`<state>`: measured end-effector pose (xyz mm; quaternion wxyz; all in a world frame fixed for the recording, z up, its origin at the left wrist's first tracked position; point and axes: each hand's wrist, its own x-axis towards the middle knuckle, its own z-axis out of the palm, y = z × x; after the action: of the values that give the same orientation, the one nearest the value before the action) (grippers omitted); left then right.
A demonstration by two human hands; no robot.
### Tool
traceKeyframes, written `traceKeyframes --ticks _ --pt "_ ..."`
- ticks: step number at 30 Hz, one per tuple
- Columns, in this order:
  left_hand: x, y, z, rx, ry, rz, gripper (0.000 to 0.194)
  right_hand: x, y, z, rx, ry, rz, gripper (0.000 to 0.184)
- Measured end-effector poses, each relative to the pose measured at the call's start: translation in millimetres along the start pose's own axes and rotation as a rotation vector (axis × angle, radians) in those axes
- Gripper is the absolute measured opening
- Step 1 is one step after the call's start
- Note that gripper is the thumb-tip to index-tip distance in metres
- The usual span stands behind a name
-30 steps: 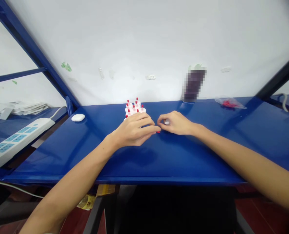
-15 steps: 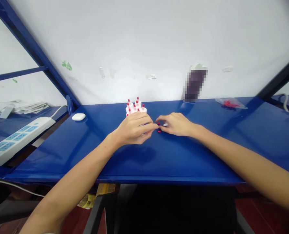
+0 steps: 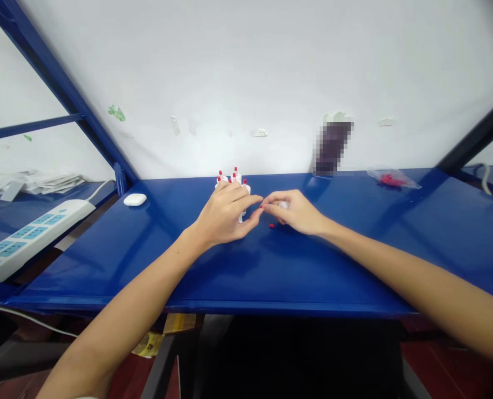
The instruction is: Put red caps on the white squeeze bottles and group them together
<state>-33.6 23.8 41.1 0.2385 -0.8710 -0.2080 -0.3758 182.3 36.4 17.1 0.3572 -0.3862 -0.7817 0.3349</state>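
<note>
Red plastic is showing as a tiny cap [image 3: 261, 206] where the two hands are meeting, just above the tabletop [image 3: 296, 271]. The right hand [image 3: 300, 213] is pinching it, its thumb and forefinger closing to a narrow grip, probably because so small a piece is calling for fingertips rather than a palm. Behind that pinch, a whitish piece [image 3: 284, 205] is sitting within the curled right fingers, seemingly tucked there so that the tips are staying free; its full shape is hiding. The left hand [image 3: 225, 213] is reaching in from the other side, its thumb and forefinger bending toward the cap with a small gap between them. Whether they are gripping it too, I cannot tell.

Red-tipped white bottles [image 3: 246, 189] are standing upright in a close group just behind the left hand, which is partly covering them; standing so near, they are likely keeping within easy reach. A loose red cap [image 3: 272, 225] is lying on the surface between the hands and nearer the person, perhaps for a short pick-up. Farther right, a clear bag [image 3: 410, 181] holding red pieces [image 3: 391, 180] is resting near the wall [image 3: 213, 66], and a white case [image 3: 134, 199] is lying well off to the left, both leaving the hands room.
</note>
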Motion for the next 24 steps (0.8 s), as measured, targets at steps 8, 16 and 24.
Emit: traceKeyframes --ticks 8,16,24 --pt "-4.4 -2.7 6.1 -0.093 0.064 0.057 0.013 -3.9 -11.3 17.6 0.643 -0.011 0.031 0.031" --pt "-1.5 3.5 3.5 -0.098 0.057 0.033 0.007 -12.0 -13.7 12.6 0.159 -0.028 -0.188 0.044" --pt "-7.3 12.4 13.1 -0.254 0.011 0.006 0.012 -16.2 -15.4 11.2 -0.372 0.003 -0.305 0.040"
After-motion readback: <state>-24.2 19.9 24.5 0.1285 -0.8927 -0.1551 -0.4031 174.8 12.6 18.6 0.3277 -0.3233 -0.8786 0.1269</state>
